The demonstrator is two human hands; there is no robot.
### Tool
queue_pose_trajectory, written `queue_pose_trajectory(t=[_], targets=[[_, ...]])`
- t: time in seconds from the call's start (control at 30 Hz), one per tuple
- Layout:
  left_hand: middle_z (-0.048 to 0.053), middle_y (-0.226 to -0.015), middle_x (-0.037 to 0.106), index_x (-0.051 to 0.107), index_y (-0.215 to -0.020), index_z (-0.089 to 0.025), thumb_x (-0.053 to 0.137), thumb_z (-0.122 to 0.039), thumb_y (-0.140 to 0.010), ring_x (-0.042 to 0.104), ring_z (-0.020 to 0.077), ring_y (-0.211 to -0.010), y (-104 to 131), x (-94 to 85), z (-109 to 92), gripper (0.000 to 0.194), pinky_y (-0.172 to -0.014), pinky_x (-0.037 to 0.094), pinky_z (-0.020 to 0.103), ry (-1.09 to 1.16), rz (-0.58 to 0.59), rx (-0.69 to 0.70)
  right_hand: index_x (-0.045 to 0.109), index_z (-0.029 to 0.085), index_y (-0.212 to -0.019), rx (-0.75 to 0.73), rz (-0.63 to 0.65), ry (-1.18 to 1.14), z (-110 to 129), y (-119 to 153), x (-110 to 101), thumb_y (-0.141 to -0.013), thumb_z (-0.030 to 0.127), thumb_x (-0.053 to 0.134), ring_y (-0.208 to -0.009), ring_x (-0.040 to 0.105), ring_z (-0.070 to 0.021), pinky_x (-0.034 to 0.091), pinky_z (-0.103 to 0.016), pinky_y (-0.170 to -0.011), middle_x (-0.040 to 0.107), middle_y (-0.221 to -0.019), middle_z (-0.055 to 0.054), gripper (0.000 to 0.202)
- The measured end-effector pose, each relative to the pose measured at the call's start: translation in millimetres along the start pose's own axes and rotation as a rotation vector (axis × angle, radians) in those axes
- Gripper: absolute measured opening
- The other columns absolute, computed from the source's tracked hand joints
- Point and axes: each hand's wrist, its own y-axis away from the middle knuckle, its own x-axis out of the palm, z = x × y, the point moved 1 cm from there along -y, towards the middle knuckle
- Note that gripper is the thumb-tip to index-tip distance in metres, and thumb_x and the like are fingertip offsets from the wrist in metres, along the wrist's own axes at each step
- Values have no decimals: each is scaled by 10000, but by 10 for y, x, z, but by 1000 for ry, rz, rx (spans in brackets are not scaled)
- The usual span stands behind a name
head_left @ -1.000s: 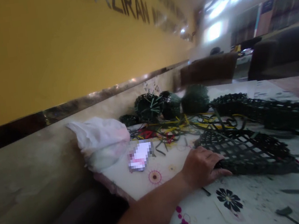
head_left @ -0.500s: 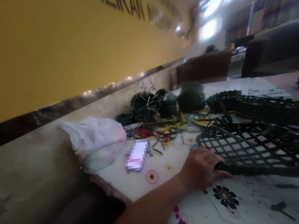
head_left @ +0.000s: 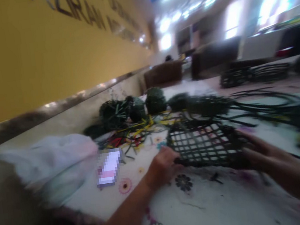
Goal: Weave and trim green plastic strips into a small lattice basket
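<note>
While both hands are on the dark woven lattice panel point(head_left: 203, 144) at the middle of the frame, the work looks like steadying it flat on the floral-cloth worktop point(head_left: 208, 208). The left hand point(head_left: 161, 166) has its fingers curled round the panel's near left edge, grasping it. The right hand point(head_left: 255, 148) lies against the near right edge, but blur hides whether its fingers are clenched on it or only resting. To do this well, I would judge, both edges want even tension so the open squares stay true, and the loose strips should be kept from snagging.

Behind the panel, toward centre frame, lie tangled yellow and red strips point(head_left: 138, 131) and several dark woven balls point(head_left: 138, 106). At lower left sits a white plastic bag point(head_left: 48, 164), with a small pixelated flat object point(head_left: 109, 167) just beside it.

Compared with half a second ago, the view has swung rightward, the right hand has come into frame at the panel's right edge, and the left hand keeps its grip on the left edge.
</note>
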Motion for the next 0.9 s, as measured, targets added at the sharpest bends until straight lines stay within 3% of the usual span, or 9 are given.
queue_pose_trajectory(t=[0.07,0.17,0.47,0.67,0.9], targets=[[80,-847,662,614,-952,-139,628,-317,-889,595,207,-885,-23,-18,0,189,-826,520,353,10,-21,18,420,276,-1457,118,130,-202,18,-55,-48,-776,469,684,-1107,655,-340,603,-399,-785,631,-1313,-150,756],[71,-848,660,603,-991,-144,630,-270,-888,593,203,-889,-64,-42,-3,165,-818,525,351,14,-50,101,409,253,-1467,155,201,-272,24,-112,-121,-753,450,721,-1125,640,-341,576,-465,-868,656,-1276,-125,804],[58,-880,647,576,-1016,-171,621,-176,-882,588,198,-895,-61,-66,-36,141,-804,542,344,-15,-60,115,429,265,-1457,179,222,-335,-47,-104,-141,-770,425,716,-1152,620,-322,575,-414,-823,631,-1316,-108,761],[56,-862,661,593,-984,-176,610,-180,-886,612,191,-862,-97,-96,-39,100,-789,550,336,-53,-113,139,370,309,-1490,99,187,-259,-68,-112,-164,-762,539,732,-1283,516,-329,466,-494,-1017,455,-1494,-120,845],[56,-831,672,599,-972,-165,637,-159,-864,619,190,-831,-126,-127,-65,115,-777,563,332,-139,-114,199,309,316,-1514,28,194,-298,-12,-88,-158,-783,629,673,-1326,474,-320,363,-516,-1105,412,-1522,-124,874]])
